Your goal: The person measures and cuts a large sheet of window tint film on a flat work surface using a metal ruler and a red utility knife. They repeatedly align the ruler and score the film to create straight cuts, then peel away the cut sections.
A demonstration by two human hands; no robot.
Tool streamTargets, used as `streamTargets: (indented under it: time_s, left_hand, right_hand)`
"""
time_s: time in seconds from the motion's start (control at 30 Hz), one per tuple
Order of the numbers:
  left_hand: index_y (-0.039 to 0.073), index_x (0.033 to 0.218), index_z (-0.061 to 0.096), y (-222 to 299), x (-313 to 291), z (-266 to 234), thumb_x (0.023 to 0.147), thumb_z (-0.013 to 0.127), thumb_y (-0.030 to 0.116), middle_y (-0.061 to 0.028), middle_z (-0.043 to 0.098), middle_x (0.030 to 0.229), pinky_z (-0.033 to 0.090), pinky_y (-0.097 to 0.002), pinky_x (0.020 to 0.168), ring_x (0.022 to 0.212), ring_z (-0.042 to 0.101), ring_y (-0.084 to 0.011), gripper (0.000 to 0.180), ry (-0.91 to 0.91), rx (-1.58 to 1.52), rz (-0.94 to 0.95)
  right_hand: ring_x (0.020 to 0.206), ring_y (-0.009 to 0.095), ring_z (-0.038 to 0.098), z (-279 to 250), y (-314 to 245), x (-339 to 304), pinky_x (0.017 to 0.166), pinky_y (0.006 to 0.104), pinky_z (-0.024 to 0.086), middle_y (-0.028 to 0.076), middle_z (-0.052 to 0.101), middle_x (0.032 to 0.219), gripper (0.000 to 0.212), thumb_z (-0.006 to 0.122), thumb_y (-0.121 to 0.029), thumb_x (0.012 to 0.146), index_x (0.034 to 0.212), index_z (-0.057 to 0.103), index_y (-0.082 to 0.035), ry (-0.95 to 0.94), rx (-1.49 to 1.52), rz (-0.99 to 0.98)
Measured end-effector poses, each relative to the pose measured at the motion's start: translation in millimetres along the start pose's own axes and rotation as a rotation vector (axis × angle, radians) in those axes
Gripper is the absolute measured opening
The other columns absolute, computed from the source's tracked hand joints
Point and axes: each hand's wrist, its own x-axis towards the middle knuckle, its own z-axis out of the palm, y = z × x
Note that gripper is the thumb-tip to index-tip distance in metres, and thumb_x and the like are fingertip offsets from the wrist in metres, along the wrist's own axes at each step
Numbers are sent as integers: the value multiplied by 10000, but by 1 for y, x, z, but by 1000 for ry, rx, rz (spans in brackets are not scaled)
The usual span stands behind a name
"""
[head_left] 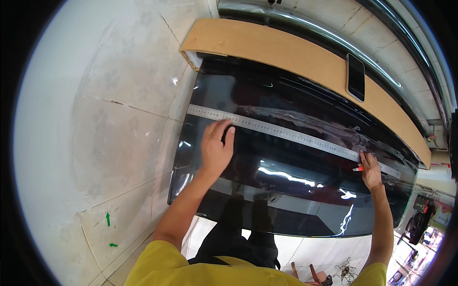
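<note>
A long steel ruler [286,135] lies slantwise across a glossy black sheet [296,167], from its left edge toward the lower right. The fingertips of my left hand [217,147] rest on the ruler's near edge in its left part, thumb apart, holding nothing. Near the ruler's right end, my right hand [371,172] touches it with its fingers. That hand is closed on a small red-and-white tool [358,168], which sticks out to the left; most of it is hidden, so its kind cannot be told.
Along the far side of the sheet runs a long brown cardboard box [267,40], with a black phone [355,76] lying on it. Shiny rolls [324,33] stand behind. A tiled wall [129,138] rises close on the left. Below, a wooden stool [312,274] shows in part.
</note>
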Motion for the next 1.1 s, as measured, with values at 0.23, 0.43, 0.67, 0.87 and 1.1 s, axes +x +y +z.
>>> streamTargets:
  time_s: [0.23,0.43,0.67,0.87,1.1]
  left_hand:
    - [-88,1460,622,-52,8,-6,1049,687,301,-276,542,1608,377,-570,1235,1502,483,-482,570,-40,545,62]
    - [-84,1479,613,-58,3,-2,1061,671,326,-260,522,1641,373,-578,1249,1531,468,-474,588,-57,555,63]
    - [-71,1493,606,-55,6,-4,1058,668,314,-236,524,1649,373,-578,1250,1540,468,-453,584,-72,547,69]
    - [-81,1500,592,-54,7,-4,1054,671,310,-245,512,1655,369,-579,1253,1546,456,-460,599,-90,555,59]
    - [-92,1500,585,-53,7,-3,1051,673,314,-257,507,1654,371,-583,1250,1545,453,-470,611,-90,567,60]
  right_hand:
    - [1160,463,604,16,1,5,1054,504,512,234,612,1287,635,709,-61,971,1576,531,12,18,15,-15]
    - [1258,468,600,19,6,10,1096,515,505,242,612,1416,639,729,-51,949,1562,556,3,17,-5,-19]
    - [1250,447,609,27,9,6,1082,506,522,225,614,1388,636,729,-63,956,1564,556,3,-16,-1,17]
    - [1228,446,610,26,11,8,1065,503,529,231,609,1366,639,724,-56,952,1562,551,21,-5,-43,-28]
    - [1242,448,602,22,7,10,1088,508,516,229,603,1380,643,717,-59,954,1568,539,18,-43,-52,-17]
